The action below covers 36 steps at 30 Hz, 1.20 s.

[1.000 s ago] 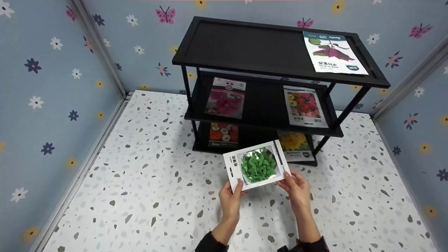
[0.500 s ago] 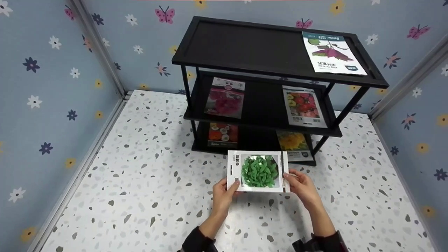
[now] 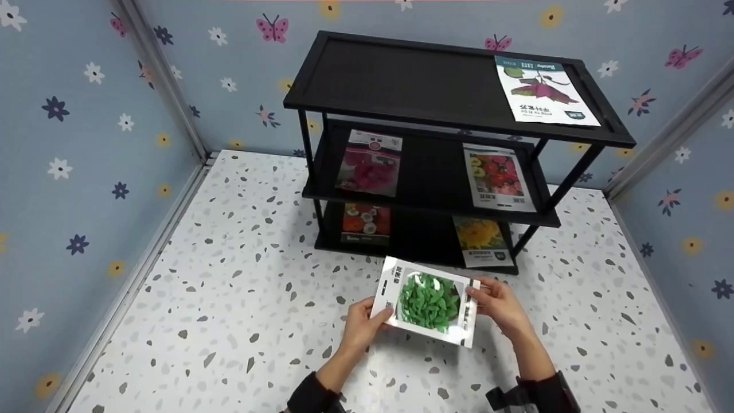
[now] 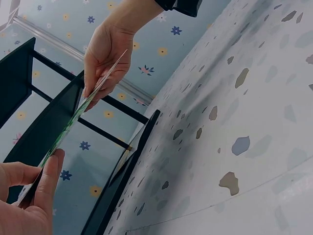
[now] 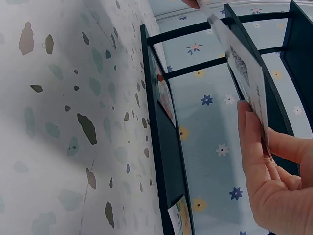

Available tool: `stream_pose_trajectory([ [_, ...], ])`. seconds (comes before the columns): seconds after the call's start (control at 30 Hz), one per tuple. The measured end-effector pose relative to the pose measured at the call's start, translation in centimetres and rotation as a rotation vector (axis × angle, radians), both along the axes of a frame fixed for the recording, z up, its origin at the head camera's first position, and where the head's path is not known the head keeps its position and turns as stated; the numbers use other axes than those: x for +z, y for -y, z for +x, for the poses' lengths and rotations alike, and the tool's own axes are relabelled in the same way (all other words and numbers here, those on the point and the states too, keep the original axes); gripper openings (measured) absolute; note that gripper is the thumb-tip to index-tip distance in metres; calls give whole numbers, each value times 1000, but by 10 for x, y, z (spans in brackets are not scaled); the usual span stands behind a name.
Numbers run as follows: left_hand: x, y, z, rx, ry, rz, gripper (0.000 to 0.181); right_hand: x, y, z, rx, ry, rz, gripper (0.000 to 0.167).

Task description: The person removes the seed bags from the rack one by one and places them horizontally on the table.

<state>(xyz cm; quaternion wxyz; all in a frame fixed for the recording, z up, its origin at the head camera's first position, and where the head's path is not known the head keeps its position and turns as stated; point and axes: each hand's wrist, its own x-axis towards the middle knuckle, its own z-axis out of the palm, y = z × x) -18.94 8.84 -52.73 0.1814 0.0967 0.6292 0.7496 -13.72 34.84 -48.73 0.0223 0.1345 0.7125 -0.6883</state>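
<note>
A white seed packet (image 3: 429,301) with a picture of green leaves is held in front of the black shelf, its right end tilted toward me. My left hand (image 3: 361,326) pinches its left end, thumb on top. At the right end, my right hand (image 3: 504,307) pinches the edge between thumb and fingers. In the left wrist view the packet (image 4: 73,119) appears nearly edge-on between both hands. The right wrist view shows the packet's back (image 5: 244,68), with my right hand (image 5: 274,171) gripping its near end.
A black three-tier shelf (image 3: 413,74) stands against the flowered wall. On its top lies a purple-leaf packet (image 3: 545,92). The middle tier bears a pink-flower packet (image 3: 370,163) and a red-flower packet (image 3: 499,176). Below are an orange-and-white-flower packet (image 3: 366,223) and a yellow-flower packet (image 3: 483,241).
The leafy seed packet has come down toward me and turned clockwise, from right end raised to right end lowered. Both hands keep their hold on it. The shelf's packets stay put.
</note>
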Motion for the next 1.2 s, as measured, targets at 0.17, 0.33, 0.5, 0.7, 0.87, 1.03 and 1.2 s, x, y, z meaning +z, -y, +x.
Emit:
stream_pose_trajectory([
  [0.17,-1,-5,0,55,49,73,32,-3,4,1,-78,-1,-31,31],
  [0.33,-32,-21,-1,135,76,228,38,-6,15,-1,-233,-19,-68,24],
  [0.5,-48,-39,8,146,97,295,39,-10,30,-4,-358,-56,-131,23],
  [0.7,-8,-50,29,193,160,308,44,-16,45,-5,-432,-78,-191,30],
  [0.87,-2,-54,33,233,183,248,38,-21,55,-5,-470,-108,-241,33],
  [1.03,-3,-55,33,265,174,212,31,-37,53,-3,-427,-214,-276,27],
  [1.2,-3,-49,30,245,175,192,28,-46,45,3,-329,-247,-268,28],
])
